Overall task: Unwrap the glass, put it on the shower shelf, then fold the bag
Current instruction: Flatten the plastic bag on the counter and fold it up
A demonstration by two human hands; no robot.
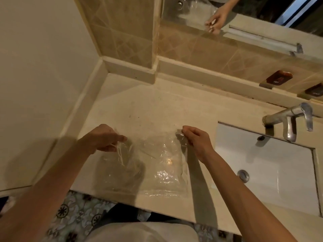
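Observation:
A clear plastic bag (157, 168) hangs and lies over the cream counter (150, 105) near its front edge. My left hand (104, 138) pinches the bag's upper left corner. My right hand (195, 140) pinches its upper right corner, so the bag is stretched flat between the two hands. The bag looks empty and crinkled, with glints of light on it. No glass is in view.
A white sink (265, 165) with a metal tap (290, 119) lies to the right. A mirror (244, 13) on the tiled wall reflects a hand and the bag. Two brown soap dishes (279, 77) hang on the wall. Patterned floor shows below the counter edge.

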